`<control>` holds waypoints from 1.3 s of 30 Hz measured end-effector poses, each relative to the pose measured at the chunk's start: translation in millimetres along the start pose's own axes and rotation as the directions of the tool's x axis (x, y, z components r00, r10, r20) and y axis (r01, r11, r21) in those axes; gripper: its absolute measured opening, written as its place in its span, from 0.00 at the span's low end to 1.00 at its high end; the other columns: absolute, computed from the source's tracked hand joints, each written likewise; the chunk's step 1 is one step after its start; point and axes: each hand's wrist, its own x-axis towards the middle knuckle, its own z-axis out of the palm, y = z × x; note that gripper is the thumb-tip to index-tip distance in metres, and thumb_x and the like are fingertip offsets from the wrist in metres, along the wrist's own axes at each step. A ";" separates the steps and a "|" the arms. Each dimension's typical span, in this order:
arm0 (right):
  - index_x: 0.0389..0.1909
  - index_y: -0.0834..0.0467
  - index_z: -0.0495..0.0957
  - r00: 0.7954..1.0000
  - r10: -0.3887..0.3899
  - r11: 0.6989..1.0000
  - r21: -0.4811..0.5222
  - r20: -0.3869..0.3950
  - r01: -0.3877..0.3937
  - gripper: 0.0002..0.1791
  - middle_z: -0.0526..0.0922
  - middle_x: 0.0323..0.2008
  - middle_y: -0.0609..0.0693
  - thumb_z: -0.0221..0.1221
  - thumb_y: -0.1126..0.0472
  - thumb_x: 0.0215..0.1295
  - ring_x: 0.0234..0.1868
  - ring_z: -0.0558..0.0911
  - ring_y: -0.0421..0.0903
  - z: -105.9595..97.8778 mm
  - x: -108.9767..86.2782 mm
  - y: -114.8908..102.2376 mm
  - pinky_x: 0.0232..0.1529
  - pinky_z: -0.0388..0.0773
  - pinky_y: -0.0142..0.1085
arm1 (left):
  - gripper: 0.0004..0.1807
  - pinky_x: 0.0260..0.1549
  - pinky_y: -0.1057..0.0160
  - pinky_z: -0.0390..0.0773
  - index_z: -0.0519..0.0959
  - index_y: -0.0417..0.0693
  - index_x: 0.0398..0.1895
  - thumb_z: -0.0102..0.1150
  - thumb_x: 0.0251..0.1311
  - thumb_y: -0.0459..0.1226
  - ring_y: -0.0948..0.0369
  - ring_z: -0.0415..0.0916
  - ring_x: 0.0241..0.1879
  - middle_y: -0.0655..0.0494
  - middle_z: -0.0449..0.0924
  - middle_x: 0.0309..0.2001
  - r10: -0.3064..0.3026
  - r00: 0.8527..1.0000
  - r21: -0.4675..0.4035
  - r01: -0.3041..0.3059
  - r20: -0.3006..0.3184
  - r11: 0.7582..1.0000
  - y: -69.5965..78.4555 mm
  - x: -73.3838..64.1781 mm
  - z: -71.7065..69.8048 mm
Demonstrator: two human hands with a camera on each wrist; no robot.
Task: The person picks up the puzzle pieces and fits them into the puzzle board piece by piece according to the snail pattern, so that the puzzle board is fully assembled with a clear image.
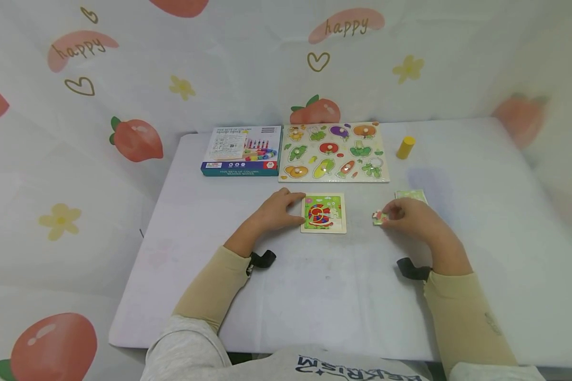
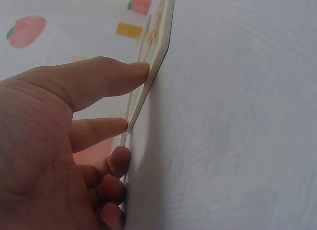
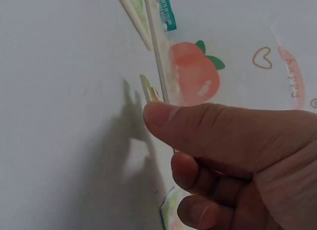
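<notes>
A small wooden jigsaw board (image 1: 338,230) with a snail-like picture in red and blue lies in the middle of the table. My left hand (image 1: 277,211) is at its left side, thumb and index fingertip touching the edge, as the left wrist view also shows (image 2: 44,131). To the right, my right hand (image 1: 412,217) pinches a small puzzle piece (image 1: 378,217) between thumb and fingers, apart from the board. In the right wrist view the thumb hides much of the piece (image 3: 146,86). A green card-like thing or loose pieces (image 1: 412,194) lies just beyond the right hand, partly covered.
Behind the board stand a beaded-toy box (image 1: 245,151) and a vegetable peg puzzle (image 1: 333,153), side by side. A yellow cylinder (image 1: 405,147) stands at their right. White cloth with fruit prints covers the wall behind the table (image 1: 324,296).
</notes>
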 end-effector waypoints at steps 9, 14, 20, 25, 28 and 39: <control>0.50 0.62 0.82 0.999 -0.033 0.999 -0.007 -0.018 0.033 0.18 0.81 0.42 0.52 0.69 0.56 0.64 0.36 0.74 0.51 -3.2 -5.1 -16.7 0.34 0.73 0.41 | 0.41 0.40 0.59 0.67 0.67 0.56 0.77 0.70 0.61 0.51 0.56 0.64 0.46 0.51 0.67 0.46 0.005 1.000 -0.011 -0.005 -0.001 1.000 -2.2 0.3 0.9; 0.50 0.61 0.82 0.999 -0.040 0.999 -0.013 -0.016 0.039 0.17 0.81 0.41 0.51 0.69 0.56 0.65 0.39 0.73 0.52 -4.0 -7.8 -30.2 0.35 0.72 0.41 | 0.41 0.40 0.59 0.67 0.67 0.55 0.77 0.70 0.62 0.50 0.56 0.64 0.46 0.51 0.67 0.46 0.013 1.000 -0.016 -0.013 0.000 1.000 -2.3 0.7 0.7; 0.49 0.61 0.82 0.996 -0.092 0.996 -0.021 -0.018 0.092 0.16 0.82 0.40 0.50 0.69 0.59 0.63 0.38 0.73 0.51 -2.5 -5.3 -41.1 0.35 0.72 0.41 | 0.41 0.39 0.59 0.65 0.67 0.54 0.77 0.70 0.61 0.50 0.56 0.64 0.44 0.51 0.66 0.45 0.011 1.000 -0.014 -0.011 0.003 1.000 -1.6 1.3 0.3; 0.48 0.59 0.82 0.996 -0.094 0.996 -0.008 -0.003 0.094 0.15 0.81 0.40 0.50 0.69 0.59 0.63 0.37 0.73 0.51 2.1 0.5 -48.3 0.35 0.72 0.41 | 0.41 0.39 0.60 0.64 0.67 0.53 0.77 0.71 0.61 0.50 0.56 0.64 0.43 0.51 0.66 0.44 0.014 1.000 -0.018 -0.014 -0.001 1.000 -1.5 1.1 0.6; 0.48 0.59 0.83 0.994 -0.104 0.995 0.002 0.009 0.104 0.15 0.81 0.39 0.50 0.70 0.59 0.63 0.36 0.74 0.50 6.7 4.9 -52.3 0.34 0.72 0.41 | 0.41 0.39 0.59 0.65 0.67 0.53 0.77 0.71 0.61 0.50 0.56 0.64 0.43 0.51 0.66 0.44 0.020 1.000 -0.023 -0.020 -0.008 1.000 -2.1 1.1 0.8; 0.47 0.60 0.82 0.993 -0.112 0.993 0.031 0.048 0.110 0.15 0.80 0.38 0.52 0.71 0.61 0.61 0.37 0.74 0.50 27.9 20.2 -64.3 0.38 0.72 0.41 | 0.41 0.40 0.59 0.66 0.68 0.54 0.77 0.71 0.61 0.50 0.56 0.64 0.45 0.51 0.66 0.45 0.021 1.000 -0.024 -0.022 -0.011 0.999 -3.8 1.9 1.6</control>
